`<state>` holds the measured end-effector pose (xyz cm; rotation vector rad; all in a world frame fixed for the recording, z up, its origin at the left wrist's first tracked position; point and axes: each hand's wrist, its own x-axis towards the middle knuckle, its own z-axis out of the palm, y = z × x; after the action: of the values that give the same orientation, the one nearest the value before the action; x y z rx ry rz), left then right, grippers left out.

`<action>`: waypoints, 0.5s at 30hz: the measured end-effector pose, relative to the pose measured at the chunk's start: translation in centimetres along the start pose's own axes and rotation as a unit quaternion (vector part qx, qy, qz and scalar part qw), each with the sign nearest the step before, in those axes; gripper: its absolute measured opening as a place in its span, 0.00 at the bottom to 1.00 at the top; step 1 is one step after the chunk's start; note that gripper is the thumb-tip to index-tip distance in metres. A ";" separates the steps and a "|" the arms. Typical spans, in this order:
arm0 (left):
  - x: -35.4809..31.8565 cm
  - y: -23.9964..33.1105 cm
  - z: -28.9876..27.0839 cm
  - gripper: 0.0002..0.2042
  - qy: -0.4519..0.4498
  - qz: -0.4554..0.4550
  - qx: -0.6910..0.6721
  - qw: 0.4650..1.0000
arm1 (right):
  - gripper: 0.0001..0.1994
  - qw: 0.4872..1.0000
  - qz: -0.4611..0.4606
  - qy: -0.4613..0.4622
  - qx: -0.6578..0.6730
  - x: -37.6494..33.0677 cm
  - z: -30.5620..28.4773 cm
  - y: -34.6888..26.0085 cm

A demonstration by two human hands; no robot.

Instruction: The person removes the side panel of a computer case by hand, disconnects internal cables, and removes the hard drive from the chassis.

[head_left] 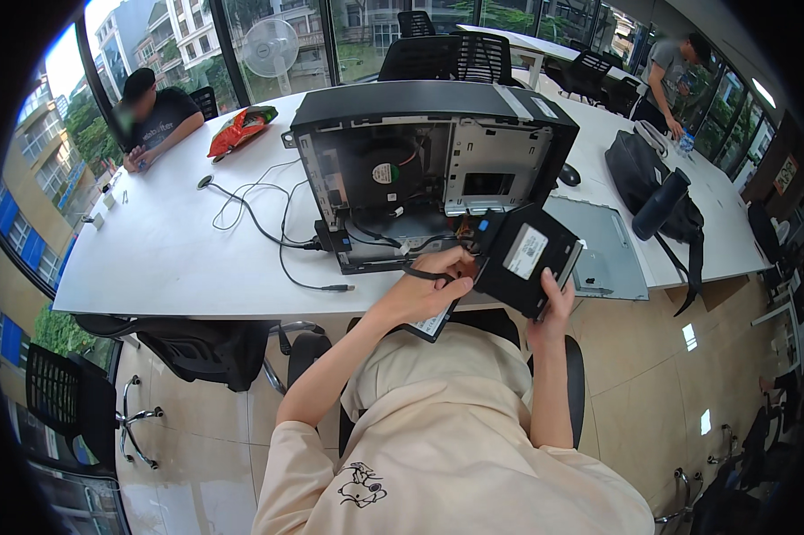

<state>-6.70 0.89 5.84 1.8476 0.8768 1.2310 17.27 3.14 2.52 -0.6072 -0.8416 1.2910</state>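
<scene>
Right hand (552, 308) grips the black optical drive (528, 259) by its lower edge, held tilted just in front of the open computer case (428, 169) on the white table (152, 250). Left hand (433, 287) pinches a black cable (420, 273) at the drive's left side; hands close together, not touching.

Place: an open office or meeting room, high up in a building.
Counter: long white counter (152, 250) running through the room, with a second one behind.
Seating: black mesh swivel chairs (72, 392) on castors, more along the far side.
Walls: floor-to-ceiling windows (54, 160) facing neighbouring buildings and trees.
Floor: glossy beige tiles (651, 374).
Other signs: a standing fan (271, 46) by the glass; other people seated or standing at the counters.
</scene>
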 end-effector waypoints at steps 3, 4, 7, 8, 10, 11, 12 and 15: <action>0.2 -0.9 0.1 0.15 0.008 -0.063 -0.062 0.996 | 0.19 1.000 0.014 0.007 -0.004 -0.7 0.6 0.2; 0.4 -1.0 0.2 0.16 0.001 -0.111 -0.089 0.990 | 0.19 1.000 0.030 0.007 -0.003 -1.0 0.6 0.0; 0.6 -1.4 0.7 0.17 0.014 -0.074 -0.093 0.993 | 0.18 0.999 0.030 0.012 -0.013 -1.2 0.8 -0.3; 0.6 -1.5 0.8 0.17 0.021 -0.061 -0.091 0.994 | 0.18 0.999 0.032 0.013 -0.018 -1.2 0.7 -0.4; 0.9 -1.6 0.8 0.17 0.030 -0.048 -0.082 0.995 | 0.18 0.999 0.034 0.015 -0.023 -1.2 0.7 -0.5; 1.0 -1.6 0.5 0.17 0.048 0.003 0.006 0.999 | 0.18 0.999 0.034 0.021 -0.030 -1.2 0.8 -0.5; 1.1 -1.5 0.3 0.17 0.067 0.053 0.096 0.992 | 0.17 0.998 0.037 0.024 -0.036 -1.2 0.9 -0.5; 0.9 -2.0 0.5 0.17 0.070 0.067 0.099 0.990 | 0.17 0.998 0.047 0.018 -0.027 -0.9 1.2 -0.7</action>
<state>-6.20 2.55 4.44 2.0230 0.9946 1.4157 16.71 2.07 3.61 -0.7175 -0.8297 1.3412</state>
